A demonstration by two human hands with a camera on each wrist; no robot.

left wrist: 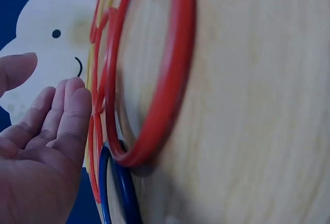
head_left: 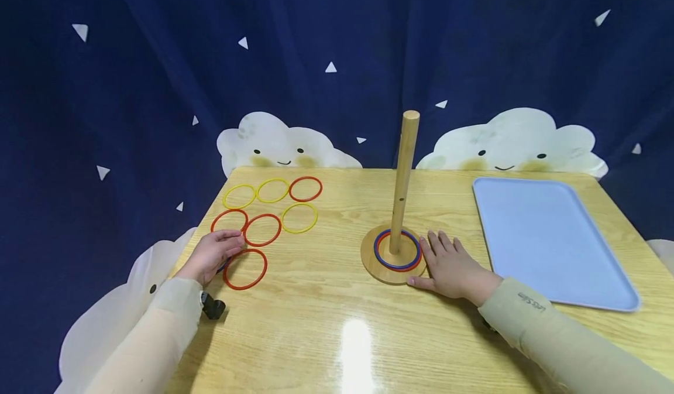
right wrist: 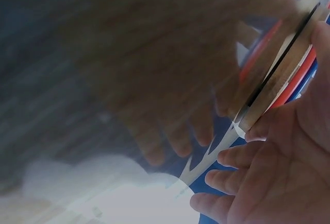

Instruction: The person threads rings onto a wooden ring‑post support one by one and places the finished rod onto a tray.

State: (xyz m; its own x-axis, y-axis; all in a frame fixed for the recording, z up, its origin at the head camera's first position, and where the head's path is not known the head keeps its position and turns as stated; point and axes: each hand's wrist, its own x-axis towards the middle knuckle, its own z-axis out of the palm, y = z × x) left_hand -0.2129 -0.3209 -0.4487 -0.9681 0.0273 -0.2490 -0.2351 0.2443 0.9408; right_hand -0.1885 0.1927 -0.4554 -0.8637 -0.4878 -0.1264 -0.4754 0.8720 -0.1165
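Observation:
In the head view my left hand (head_left: 215,253) hovers over the rings at the left of the table, its fingers loosely extended. Nothing lies between thumb and fingers in the left wrist view. A red ring (head_left: 266,263) lies beside that hand, overlapping a blue ring (left wrist: 126,195) that the hand partly hides from above. My right hand (head_left: 447,268) lies spread at the right edge of a round wooden base (head_left: 370,267), fingertips and thumb right at its rim. An upright wooden post (head_left: 404,177) rises from this base. Around its foot lie a blue ring (head_left: 375,247) and a red ring (head_left: 421,258).
Farther back on the left lie several more rings, among them a yellow ring (head_left: 300,232) and a red ring (head_left: 281,228). A light blue tray (head_left: 553,242) rests on the right of the wooden table (head_left: 295,335). Behind hangs a dark blue curtain (head_left: 316,19) with cloud shapes.

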